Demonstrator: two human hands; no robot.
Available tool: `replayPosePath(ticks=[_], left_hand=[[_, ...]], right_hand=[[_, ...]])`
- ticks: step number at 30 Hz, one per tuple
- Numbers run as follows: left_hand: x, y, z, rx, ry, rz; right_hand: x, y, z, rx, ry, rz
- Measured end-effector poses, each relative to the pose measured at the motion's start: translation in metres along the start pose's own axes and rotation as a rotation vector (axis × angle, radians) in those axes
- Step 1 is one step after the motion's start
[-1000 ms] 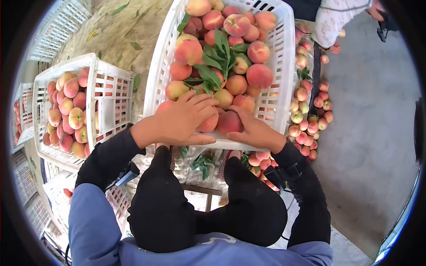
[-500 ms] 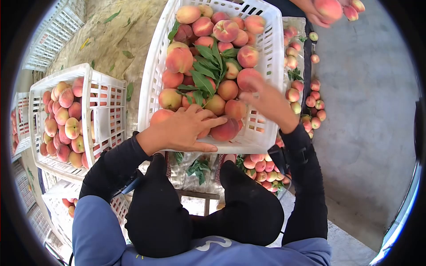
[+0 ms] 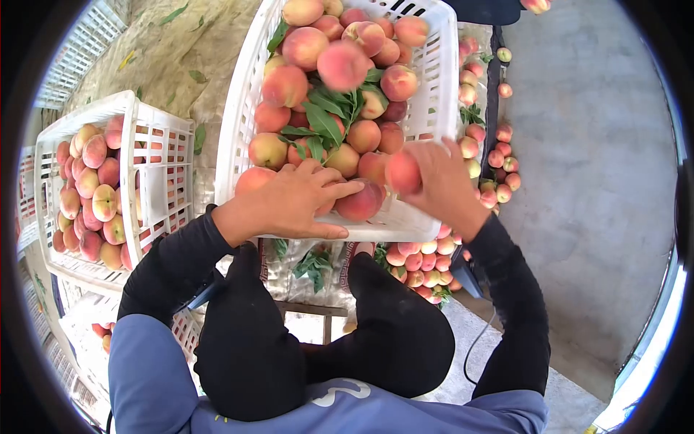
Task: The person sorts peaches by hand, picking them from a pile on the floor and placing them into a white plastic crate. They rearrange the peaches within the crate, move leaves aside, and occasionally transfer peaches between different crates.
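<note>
A white plastic crate (image 3: 230, 145) in front of me holds many peaches with green leaves (image 3: 323, 121) among them. My left hand (image 3: 285, 202) lies over the peaches at the near left corner, fingers stretched out. Just beyond its fingertips is a dark red peach (image 3: 361, 201); what lies under the palm is partly hidden. At the near right corner my right hand (image 3: 447, 181) grips a red peach (image 3: 403, 172), fingers wrapped round its right side. Above the pile a blurred peach (image 3: 343, 65) appears to be in motion.
To the left stands another crate (image 3: 130, 173) filled with peaches, with more crates (image 3: 79, 54) behind it. Loose peaches (image 3: 419, 264) lie below the near right corner and along the right side. Another person's dark sleeve (image 3: 488, 9) shows at the top edge.
My right hand has closed on a peach and drawn it toward the near right corner. A blurred peach has appeared over the pile. The other person's hand has left the view. My left hand keeps its pose.
</note>
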State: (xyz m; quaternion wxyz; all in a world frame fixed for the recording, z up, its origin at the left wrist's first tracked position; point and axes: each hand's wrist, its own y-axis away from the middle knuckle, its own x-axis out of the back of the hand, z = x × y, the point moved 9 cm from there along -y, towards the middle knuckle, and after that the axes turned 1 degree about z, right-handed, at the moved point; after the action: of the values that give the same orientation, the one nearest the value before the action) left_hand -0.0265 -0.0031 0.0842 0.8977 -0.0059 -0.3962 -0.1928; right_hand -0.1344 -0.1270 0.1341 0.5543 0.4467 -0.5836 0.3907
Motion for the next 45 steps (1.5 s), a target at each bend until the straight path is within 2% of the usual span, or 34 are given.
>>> replayPosePath(ticks=[1,2,5,9,11,12,14,18,20,21,23,24,26,28,30,32,34,35,36,38,39,40,41,42,43,44,45], left_hand=[[0.0,0.0,0.0,0.005,0.003,-0.006],[0.0,0.001,-0.001,0.012,0.005,-0.014],[0.0,0.001,0.0,0.01,-0.007,-0.01],[0.001,0.0,0.0,0.012,0.003,-0.01],[-0.001,0.0,-0.001,0.031,0.013,-0.05],[-0.002,0.0,-0.003,0.037,0.015,-0.054],[-0.003,0.002,-0.002,0.013,0.012,-0.02],[0.0,-0.001,0.001,-0.005,-0.016,-0.019],[-0.002,0.0,0.0,-0.01,-0.021,-0.005],[-0.003,0.001,-0.003,0.002,-0.03,0.002],[-0.003,0.001,-0.001,-0.047,-0.049,0.074],[-0.005,0.002,-0.004,-0.028,-0.06,0.08],[-0.005,0.002,0.001,-0.11,-0.126,0.156],[-0.009,0.002,-0.002,-0.102,-0.147,0.141],[-0.009,0.002,-0.001,-0.098,-0.029,0.083],[-0.008,0.004,-0.002,-0.08,-0.022,0.075],[-0.005,0.005,0.001,-0.117,-0.016,0.137],[-0.005,0.005,0.001,-0.122,-0.013,0.145],[-0.005,0.005,-0.001,-0.109,-0.013,0.15],[-0.011,0.004,-0.003,-0.085,-0.026,0.101],[-0.015,0.004,-0.004,-0.081,-0.028,0.101],[-0.014,0.005,-0.004,-0.096,-0.047,0.163],[-0.012,0.006,-0.004,-0.111,-0.066,0.224],[-0.007,0.006,-0.003,-0.106,-0.069,0.226],[-0.005,0.007,-0.001,-0.088,-0.01,0.167],[-0.005,0.007,-0.001,-0.07,0.049,0.108],[-0.007,0.007,-0.003,-0.065,0.05,0.111]], right_hand=[[0.001,0.013,-0.01,0.082,0.022,0.004],[0.003,0.02,-0.011,0.081,0.026,0.006],[-0.01,0.03,-0.008,0.04,-0.041,-0.202],[-0.026,0.01,-0.002,0.003,-0.103,-0.119],[-0.067,0.011,-0.004,-0.004,0.044,-0.475],[-0.074,0.014,-0.006,0.0,0.037,-0.476],[-0.073,0.018,-0.015,0.039,0.138,-0.308],[-0.066,0.014,-0.011,0.046,0.109,-0.283],[-0.068,0.009,-0.002,-0.122,-0.032,-0.467],[-0.06,0.0,-0.006,-0.109,-0.032,-0.456],[-0.021,-0.022,0.004,-0.323,-0.336,-0.058],[-0.025,-0.031,0.0,-0.304,-0.344,-0.051],[-0.034,-0.05,-0.017,-0.129,-0.631,0.052],[-0.059,-0.061,-0.02,-0.106,-0.621,0.055],[-0.074,-0.076,-0.019,-0.182,-0.486,-0.056],[-0.075,-0.087,-0.015,-0.165,-0.487,-0.113],[-0.084,-0.089,-0.005,-0.405,-0.777,-0.292],[-0.101,-0.093,0.002,-0.388,-0.957,-0.264],[-0.093,-0.102,-0.006,-0.375,-0.96,-0.271],[-0.083,-0.111,-0.032,-0.553,-1.459,-0.341],[-0.083,-0.121,-0.05,-0.485,-1.638,-0.352],[-0.085,-0.129,-0.057,-0.48,-1.639,-0.351],[-0.087,-0.138,-0.069,-0.374,-1.503,-0.403],[-0.09,-0.146,-0.083,-0.269,-1.365,-0.453],[-0.095,-0.152,-0.097,-0.147,-1.266,-0.407],[-0.109,-0.154,-0.098,-0.142,-1.267,-0.41],[-0.115,-0.158,-0.1,-0.156,-1.133,-0.411]])
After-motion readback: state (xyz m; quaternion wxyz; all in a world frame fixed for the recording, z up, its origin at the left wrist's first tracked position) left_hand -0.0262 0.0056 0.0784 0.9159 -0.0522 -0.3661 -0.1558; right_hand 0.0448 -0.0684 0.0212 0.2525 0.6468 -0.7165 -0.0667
